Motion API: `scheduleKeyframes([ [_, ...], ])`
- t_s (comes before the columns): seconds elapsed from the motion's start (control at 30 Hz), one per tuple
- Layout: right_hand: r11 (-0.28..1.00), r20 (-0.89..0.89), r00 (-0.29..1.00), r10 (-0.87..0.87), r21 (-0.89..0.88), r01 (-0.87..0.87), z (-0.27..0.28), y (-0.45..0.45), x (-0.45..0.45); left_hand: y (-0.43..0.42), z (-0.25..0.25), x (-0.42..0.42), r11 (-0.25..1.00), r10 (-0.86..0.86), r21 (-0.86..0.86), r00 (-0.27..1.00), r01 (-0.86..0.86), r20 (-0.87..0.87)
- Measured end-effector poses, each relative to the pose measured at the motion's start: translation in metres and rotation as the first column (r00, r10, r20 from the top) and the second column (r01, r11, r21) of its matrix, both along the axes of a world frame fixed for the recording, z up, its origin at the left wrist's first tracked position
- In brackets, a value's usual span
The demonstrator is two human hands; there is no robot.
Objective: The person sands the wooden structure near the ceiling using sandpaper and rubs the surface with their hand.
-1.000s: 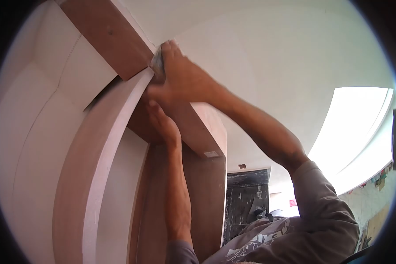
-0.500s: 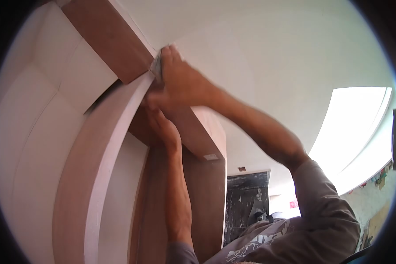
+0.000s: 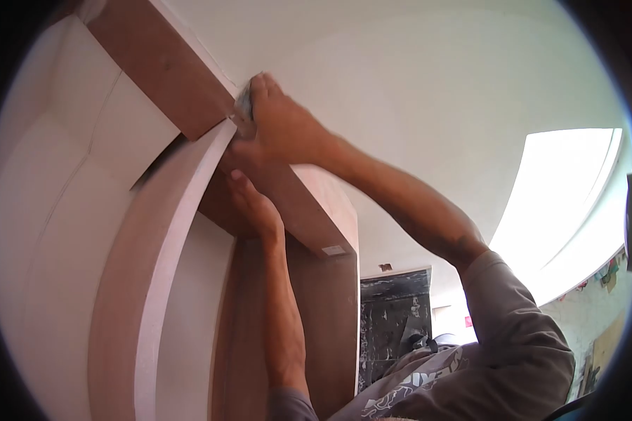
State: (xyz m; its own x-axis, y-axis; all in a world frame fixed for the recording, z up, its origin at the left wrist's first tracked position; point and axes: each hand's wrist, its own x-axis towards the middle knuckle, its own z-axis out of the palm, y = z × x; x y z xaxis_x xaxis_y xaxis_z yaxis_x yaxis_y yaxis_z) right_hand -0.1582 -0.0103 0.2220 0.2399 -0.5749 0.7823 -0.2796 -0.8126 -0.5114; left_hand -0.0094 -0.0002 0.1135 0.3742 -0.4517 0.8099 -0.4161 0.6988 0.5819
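My right hand (image 3: 284, 123) is raised against a corner where wooden panels meet near the ceiling. Its fingers are closed on a thin, grey, flat tool (image 3: 244, 102), mostly covered by the hand; its exact kind cannot be made out. The tool's edge lies by the joint between the reddish-brown board (image 3: 168, 70) and the pale front edge of the curved upright panel (image 3: 179, 231). Lower down, my left hand (image 3: 260, 210) rests stretched upward beside the underside of the brown box-like beam (image 3: 305, 203), thumb showing, other fingers partly hidden.
A white ceiling (image 3: 435, 84) spreads above. Behind the beam stands a tall brown cabinet side (image 3: 330, 316). A dark marbled panel (image 3: 393, 330) is farther back, and a bright window (image 3: 562, 189) lies to the right. White panels (image 3: 63, 210) fill the left.
The view has shifted slightly, so both hands and the panels appear a little farther left. My right hand keeps its hold on the grey tool at the same corner.
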Motion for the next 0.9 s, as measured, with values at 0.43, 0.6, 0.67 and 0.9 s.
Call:
scheduleKeyframes([
  [0.43, 0.990, 0.010, 0.998, -0.069, -0.120, 0.069, -0.012, 0.000, 0.000, 0.009, 0.004, -0.008, 0.995, -0.060, 0.075, 0.997, 0.064, -0.048],
  [0.6, 0.962, 0.005, 0.990, -0.142, -0.236, 0.140, -0.020, 0.020, 0.009, -0.008, 0.002, 0.003, 0.997, -0.074, 0.023, 0.997, 0.073, 0.014],
  [0.67, 0.954, -0.016, 0.984, -0.175, -0.251, 0.166, -0.022, 0.010, 0.006, -0.011, -0.008, 0.013, 0.997, 0.049, 0.062, 0.998, -0.051, 0.028],
  [0.9, 0.977, 0.058, 0.983, -0.171, -0.117, 0.177, -0.010, -0.005, 0.004, 0.010, 0.011, -0.012, 0.996, 0.048, 0.073, 0.998, -0.045, -0.046],
])
